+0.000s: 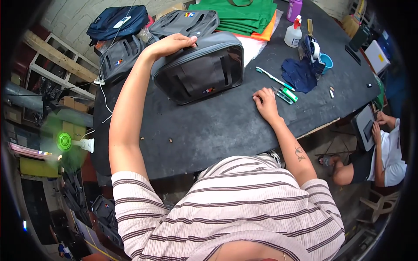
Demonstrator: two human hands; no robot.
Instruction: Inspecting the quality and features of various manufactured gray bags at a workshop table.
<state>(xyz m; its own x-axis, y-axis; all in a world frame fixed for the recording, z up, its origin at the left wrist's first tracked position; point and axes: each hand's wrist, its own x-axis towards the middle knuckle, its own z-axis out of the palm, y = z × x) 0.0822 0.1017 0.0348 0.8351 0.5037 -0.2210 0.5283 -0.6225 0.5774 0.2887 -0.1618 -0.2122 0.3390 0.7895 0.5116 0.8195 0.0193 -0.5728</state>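
Note:
A grey bag (pixel 200 71) with a dark, glossy front panel stands upright on the black table. My left hand (pixel 174 45) is closed over its top edge, the thumb lying along the top. Farther right, my right hand (pixel 266 104) rests on the tabletop with fingers loosely bent and thumb apart, holding nothing. Just beyond its fingertips lie a slim teal-and-grey tool (pixel 283 96), its kind unclear, and a small green object (pixel 289 94). A white-and-green toothbrush (pixel 275 78) lies a little farther away.
More grey bags (pixel 185 21) and a navy bag (pixel 116 25) crowd the back left. Green fabric (pixel 244 15) is stacked behind. A spray bottle (pixel 293 35), dark cloth (pixel 300 75) and blue cup (pixel 325 63) stand right. A fan (pixel 65 141) spins at left; a person (pixel 387 148) sits at right.

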